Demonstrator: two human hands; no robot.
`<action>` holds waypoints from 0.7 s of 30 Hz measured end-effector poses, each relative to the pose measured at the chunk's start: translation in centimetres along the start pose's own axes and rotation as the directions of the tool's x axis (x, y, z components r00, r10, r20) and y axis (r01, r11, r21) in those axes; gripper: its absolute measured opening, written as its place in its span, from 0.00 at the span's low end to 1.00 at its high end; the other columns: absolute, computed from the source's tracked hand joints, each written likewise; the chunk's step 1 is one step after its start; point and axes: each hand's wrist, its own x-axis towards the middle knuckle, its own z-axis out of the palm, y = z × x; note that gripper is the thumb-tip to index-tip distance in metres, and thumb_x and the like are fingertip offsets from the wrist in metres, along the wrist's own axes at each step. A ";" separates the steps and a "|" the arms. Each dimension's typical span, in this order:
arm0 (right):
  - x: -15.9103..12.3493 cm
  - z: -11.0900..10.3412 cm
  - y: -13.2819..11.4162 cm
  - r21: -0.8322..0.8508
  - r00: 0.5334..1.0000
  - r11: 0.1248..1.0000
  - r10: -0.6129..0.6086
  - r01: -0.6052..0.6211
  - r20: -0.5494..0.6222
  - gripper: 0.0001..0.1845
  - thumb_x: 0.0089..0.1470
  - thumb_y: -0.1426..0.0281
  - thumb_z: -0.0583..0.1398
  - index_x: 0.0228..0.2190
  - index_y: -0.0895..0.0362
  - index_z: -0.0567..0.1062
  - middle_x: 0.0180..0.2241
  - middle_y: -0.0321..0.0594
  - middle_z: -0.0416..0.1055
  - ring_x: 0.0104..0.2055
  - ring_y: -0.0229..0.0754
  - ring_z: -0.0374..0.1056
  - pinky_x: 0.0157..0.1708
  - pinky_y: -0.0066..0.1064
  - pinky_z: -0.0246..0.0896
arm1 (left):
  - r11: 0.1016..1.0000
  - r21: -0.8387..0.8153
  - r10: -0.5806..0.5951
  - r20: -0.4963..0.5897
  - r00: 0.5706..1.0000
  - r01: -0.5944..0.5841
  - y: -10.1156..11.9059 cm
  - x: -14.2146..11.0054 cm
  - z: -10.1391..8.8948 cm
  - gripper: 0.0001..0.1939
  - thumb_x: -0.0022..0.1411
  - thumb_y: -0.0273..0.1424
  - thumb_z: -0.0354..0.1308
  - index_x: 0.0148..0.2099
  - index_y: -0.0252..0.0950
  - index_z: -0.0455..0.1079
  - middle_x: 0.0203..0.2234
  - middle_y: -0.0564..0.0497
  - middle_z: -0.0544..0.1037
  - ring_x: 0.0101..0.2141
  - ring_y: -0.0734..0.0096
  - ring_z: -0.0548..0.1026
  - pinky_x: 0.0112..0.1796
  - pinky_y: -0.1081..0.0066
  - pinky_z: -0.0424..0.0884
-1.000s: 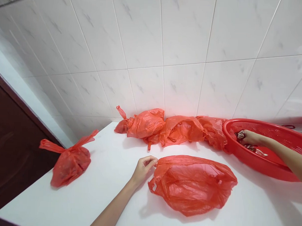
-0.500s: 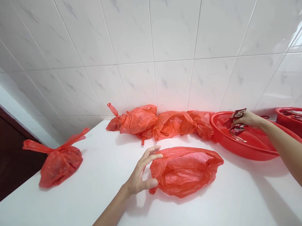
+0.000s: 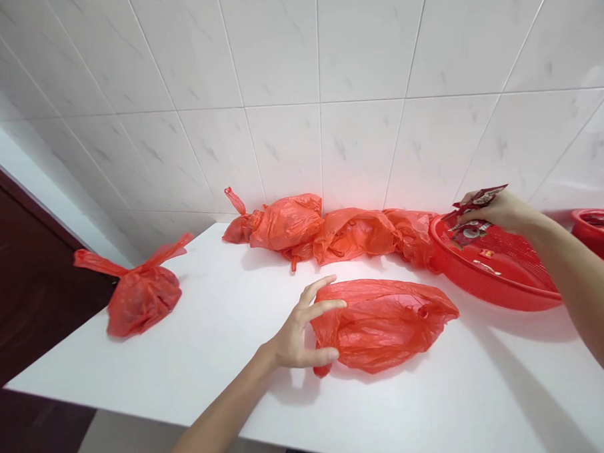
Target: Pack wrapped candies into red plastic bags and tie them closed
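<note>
Basically left hand [image 3: 297, 333] spread against red plastic bag [image 3: 378, 326], right hand [image 3: 497, 212] pinching red snack packet [image 3: 481, 196] above red mesh colander [image 3: 499, 293], upper right.

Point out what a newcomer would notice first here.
Bright red plastic bags stand out against the white counter: a bunched row of bags along the tiled wall, a knotted bag at left, and a loose bag at the left hand. The right hand holds red packets above a red mesh basket.
</note>
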 end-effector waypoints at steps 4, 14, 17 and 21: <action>-0.7 1.0 -3.3 0.177 0.997 0.984 -0.027 0.014 0.069 0.11 0.43 0.80 0.67 0.23 0.59 0.70 0.26 0.38 0.72 0.29 0.34 0.68 0.33 0.28 0.63 | 0.991 0.084 -0.104 -0.061 0.993 0.109 -0.6 0.1 0.5 0.28 0.57 0.31 0.64 0.61 0.43 0.70 0.68 0.41 0.57 0.66 0.46 0.59 0.64 0.47 0.58; -5.9 8.4 -9.6 0.283 0.706 0.933 -0.355 0.223 0.614 0.10 0.44 0.73 0.66 0.24 0.56 0.68 0.22 0.28 0.64 0.25 0.33 0.61 0.24 0.23 0.56 | 0.916 0.047 -0.371 -0.277 0.886 0.398 -1.1 1.0 1.5 0.12 0.55 0.21 0.55 0.35 0.39 0.77 0.57 0.44 0.69 0.60 0.54 0.68 0.60 0.56 0.66; -6.5 12.8 -9.0 0.243 0.501 0.893 -0.419 0.380 0.758 0.08 0.43 0.80 0.61 0.23 0.57 0.68 0.23 0.28 0.63 0.27 0.34 0.61 0.26 0.23 0.56 | 0.890 -0.044 -0.445 -0.298 0.844 0.454 -1.1 1.2 1.3 0.11 0.55 0.21 0.54 0.32 0.38 0.76 0.55 0.44 0.71 0.58 0.54 0.70 0.47 0.63 0.74; -6.7 17.1 -7.8 0.012 0.414 0.776 -0.350 0.631 0.840 0.10 0.38 0.84 0.60 0.20 0.58 0.69 0.24 0.31 0.65 0.29 0.36 0.60 0.27 0.26 0.52 | 0.873 -0.086 -0.480 -0.320 0.817 0.479 -1.3 1.3 1.2 0.13 0.52 0.19 0.52 0.32 0.38 0.76 0.53 0.44 0.73 0.56 0.54 0.72 0.41 0.66 0.74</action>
